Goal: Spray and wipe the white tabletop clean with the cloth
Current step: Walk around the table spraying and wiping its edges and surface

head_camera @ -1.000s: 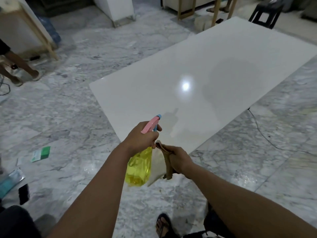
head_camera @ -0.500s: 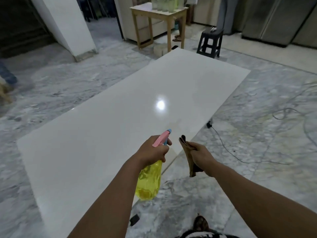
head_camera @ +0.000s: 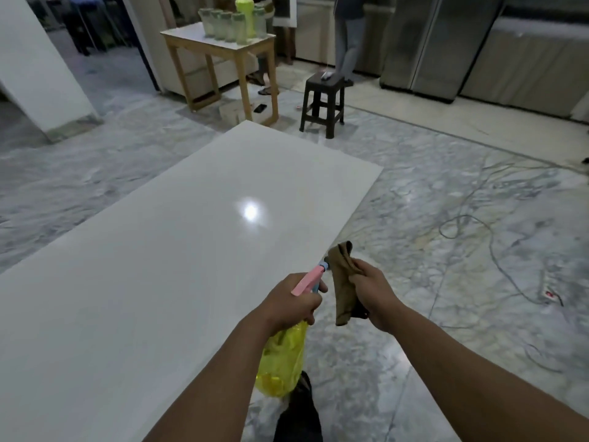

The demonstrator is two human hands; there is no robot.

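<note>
A long white tabletop [head_camera: 153,266] stretches from the lower left toward the room's far side, with a light glare near its middle. My left hand [head_camera: 287,301] grips a yellow spray bottle [head_camera: 280,362] with a pink and blue trigger head, held over the table's right edge, nozzle pointing away from me. My right hand [head_camera: 371,291] holds a bunched brown cloth [head_camera: 344,282] just right of the nozzle, above the marble floor and off the table.
A wooden side table [head_camera: 223,49] with several green-lidded jars stands at the back. A dark plastic stool [head_camera: 323,100] sits beyond the tabletop's far corner. Cables [head_camera: 487,237] and a power strip lie on the floor at the right. A person's legs [head_camera: 347,43] stand at the back.
The view has swung along the table, so its far end and the back of the room now show. Both hands keep their hold; the cloth sits higher, next to the nozzle.
</note>
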